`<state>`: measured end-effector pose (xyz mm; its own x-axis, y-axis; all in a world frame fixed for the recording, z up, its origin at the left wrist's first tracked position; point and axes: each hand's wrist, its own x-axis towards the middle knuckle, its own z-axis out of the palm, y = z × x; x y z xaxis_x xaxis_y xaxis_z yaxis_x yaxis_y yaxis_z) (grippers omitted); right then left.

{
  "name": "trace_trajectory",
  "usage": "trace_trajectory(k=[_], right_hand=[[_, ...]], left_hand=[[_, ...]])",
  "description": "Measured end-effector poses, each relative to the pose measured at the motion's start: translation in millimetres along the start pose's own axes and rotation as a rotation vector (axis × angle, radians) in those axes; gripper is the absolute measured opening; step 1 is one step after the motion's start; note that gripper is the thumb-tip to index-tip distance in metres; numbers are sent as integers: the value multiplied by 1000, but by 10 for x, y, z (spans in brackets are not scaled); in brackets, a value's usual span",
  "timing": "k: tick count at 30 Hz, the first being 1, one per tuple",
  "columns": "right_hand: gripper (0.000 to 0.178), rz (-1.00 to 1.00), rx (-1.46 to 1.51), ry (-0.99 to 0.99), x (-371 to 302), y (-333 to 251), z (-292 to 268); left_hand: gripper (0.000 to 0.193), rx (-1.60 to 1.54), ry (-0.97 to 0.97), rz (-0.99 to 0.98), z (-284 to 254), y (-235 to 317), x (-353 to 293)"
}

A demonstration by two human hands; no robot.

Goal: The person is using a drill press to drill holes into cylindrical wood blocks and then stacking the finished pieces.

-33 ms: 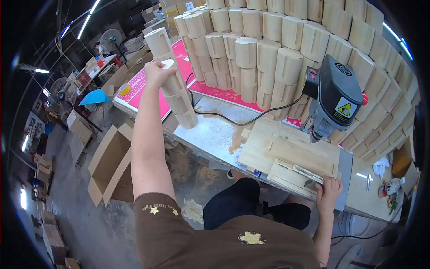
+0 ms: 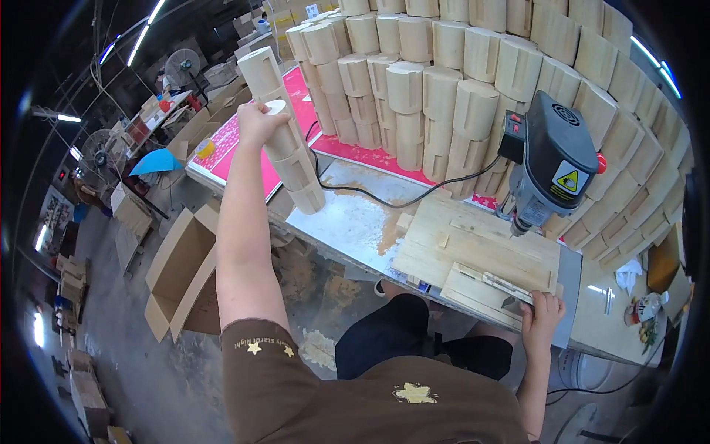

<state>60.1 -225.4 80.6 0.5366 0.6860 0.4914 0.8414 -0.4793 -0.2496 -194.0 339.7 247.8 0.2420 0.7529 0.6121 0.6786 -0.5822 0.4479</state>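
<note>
My left hand [image 2: 259, 124] is closed around the top wooden cylinder [image 2: 284, 142] of an upright stack on the left part of the bench. A second stack of pale wooden cylinders [image 2: 260, 68] stands just behind it. At the bench's front right, my right hand [image 2: 544, 309] curls its fingers over the end of a narrow strip [image 2: 506, 287] on a wooden jig [image 2: 473, 300]. Something small and dark sits beside those fingers. The jig lies on a flat wooden board [image 2: 481, 248], below and in front of the drill press [image 2: 558, 152].
Stacked wooden cylinders [image 2: 407, 89] form a tall curved wall behind the bench. A black cable [image 2: 392, 203] crosses the sawdust-strewn white sheet [image 2: 347, 218]. An open cardboard box [image 2: 181, 270] is on the floor at left. A plastic jar [image 2: 645, 309] stands far right.
</note>
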Motion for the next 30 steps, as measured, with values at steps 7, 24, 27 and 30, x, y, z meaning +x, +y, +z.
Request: trace_trajectory(k=[7,24,27,30], right_hand=[[28,8,-7,15,-4,6,-8],[28,10,50,80,31,-46,-71],[28,-10,59,84,45,-39,-57],[32,26,50,36,41,-44,-65]], left_hand=[[48,-49,-22,-37,-45,53,-40],[56,-48,51,-89,-82,117,-79],[53,101,248,19,-131,443,-137],[53,148,356,243,-34,758,-80]])
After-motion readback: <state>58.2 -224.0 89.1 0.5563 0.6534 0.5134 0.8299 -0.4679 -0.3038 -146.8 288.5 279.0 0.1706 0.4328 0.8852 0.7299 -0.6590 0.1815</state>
